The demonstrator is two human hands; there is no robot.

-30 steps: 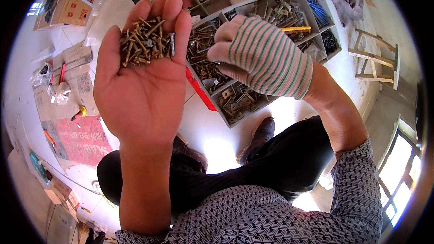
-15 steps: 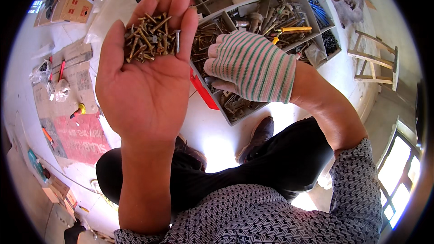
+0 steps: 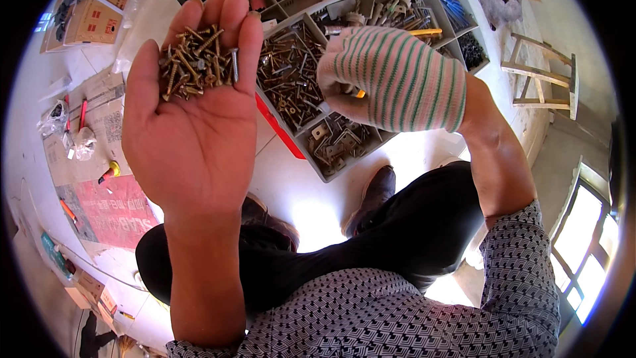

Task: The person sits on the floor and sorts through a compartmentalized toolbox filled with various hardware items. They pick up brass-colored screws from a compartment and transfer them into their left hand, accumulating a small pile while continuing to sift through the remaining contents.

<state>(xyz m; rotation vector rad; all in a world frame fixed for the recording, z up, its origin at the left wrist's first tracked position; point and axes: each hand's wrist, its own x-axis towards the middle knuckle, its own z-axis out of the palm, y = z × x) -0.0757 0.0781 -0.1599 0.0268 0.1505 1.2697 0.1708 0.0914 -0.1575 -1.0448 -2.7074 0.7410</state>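
My bare left hand (image 3: pixel 199 134) is palm up and slightly cupped, bearing a heap of brass-coloured screws (image 3: pixel 193 69). One silver screw (image 3: pixel 234 65) lies along the side of the heap. My right hand (image 3: pixel 394 79), in a white knitted glove with green stripes, hovers over the grey toolbox (image 3: pixel 328 177). Its fingers are curled in, and whatever they may hold is hidden. A bit of yellow shows just below the curled fingers. Left of the glove, a compartment of loose screws (image 3: pixel 286 69) lies in plain sight. Metal brackets (image 3: pixel 339 140) fill the compartment nearest me.
Further compartments hold blue fixings (image 3: pixel 450 5), black screws (image 3: pixel 472 58) and a yellow-handled tool (image 3: pixel 426 32). A wooden stool (image 3: pixel 540 76) stands at right. Cardboard (image 3: pixel 109 192) with small tools covers the floor at left, below a cardboard box (image 3: pixel 99 10). My shoes (image 3: pixel 374 199) are below the toolbox.
My right hand has moved right, away from the screw compartment, uncovering it; its fingers look more tightly curled. My left hand, still full of screws, sits a little further left in the picture.
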